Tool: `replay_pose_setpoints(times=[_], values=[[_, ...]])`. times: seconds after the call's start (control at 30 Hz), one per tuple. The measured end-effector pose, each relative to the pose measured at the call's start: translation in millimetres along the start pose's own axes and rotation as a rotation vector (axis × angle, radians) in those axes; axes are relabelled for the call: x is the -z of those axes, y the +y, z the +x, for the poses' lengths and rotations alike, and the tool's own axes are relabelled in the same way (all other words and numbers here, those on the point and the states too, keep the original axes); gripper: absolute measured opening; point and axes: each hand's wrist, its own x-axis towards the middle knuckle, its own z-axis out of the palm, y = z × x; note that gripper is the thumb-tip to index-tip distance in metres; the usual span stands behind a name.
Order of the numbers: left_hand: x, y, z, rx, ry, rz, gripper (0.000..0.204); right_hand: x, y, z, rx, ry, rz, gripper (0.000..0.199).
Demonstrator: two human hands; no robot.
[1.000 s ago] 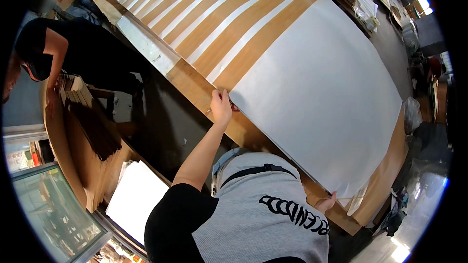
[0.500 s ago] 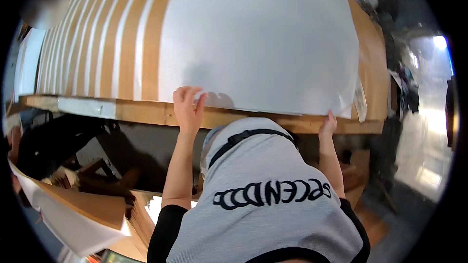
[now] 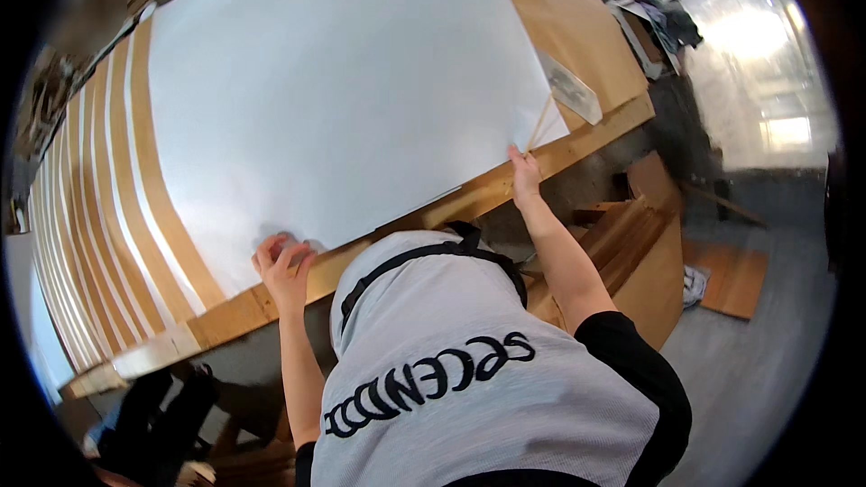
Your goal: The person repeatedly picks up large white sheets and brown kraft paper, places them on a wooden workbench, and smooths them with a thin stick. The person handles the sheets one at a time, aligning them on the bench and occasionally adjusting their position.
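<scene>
A large white sheet (image 3: 361, 81) covers most of the wooden-edged table (image 3: 622, 122). At its near right corner, my right hand (image 3: 524, 177) has its fingers closed on the sheet's edge, and a thin brown line shows beside the fingers. My left hand (image 3: 285, 269) rests at the near left edge of the same sheet, fingers curved and apart, with nothing visible in them. Left of the sheet, overlapping brown and white strips (image 3: 135, 207) lie fanned out. A pale, translucent flat piece with a pointed end (image 3: 573, 90) lies just past the sheet's right corner.
Brown sheet material (image 3: 568, 18) covers the table's right end. Below the table edge, stacked brown boards (image 3: 645, 261) stand near my right arm. A flat brown board (image 3: 735, 280) lies on the floor at right. Dark-clothed legs (image 3: 162, 424) of another person show at lower left.
The view has swung to the right, so the table now slants. My right hand stays at the sheet's right corner, where a brown line now shows. My left hand's fingers have spread.
</scene>
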Motion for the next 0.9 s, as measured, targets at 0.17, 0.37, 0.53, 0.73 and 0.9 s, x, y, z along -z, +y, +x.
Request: replay_pose_setpoints(times=[0.17,0.37,0.53,0.73,0.9], values=[[-3.1,0.6,0.2,0.01,-0.029,-0.008,0.02,13.9,-10.0,-3.0,-0.145,-0.026,0.124,0.028],[-4.1,6.9,2.4,0.025,-0.068,0.012,0.021,17.6,-21.6,-5.2,-0.254,0.014,0.227,0.025],[-5.2,1.3,2.9,0.034,-0.087,-0.006,0.021,15.6,-11.8,0.9,-0.244,0.009,0.153,0.025],[-9.3,-2.0,2.4,0.035,-0.126,-0.092,0.021,37.3,-32.7,-24.8,-0.045,0.185,-0.623,0.026],[-8.6,-3.6,0.1,0.039,-0.161,-0.103,0.022,70.0,-62.7,-67.4,-0.058,0.143,-1.037,0.025]])
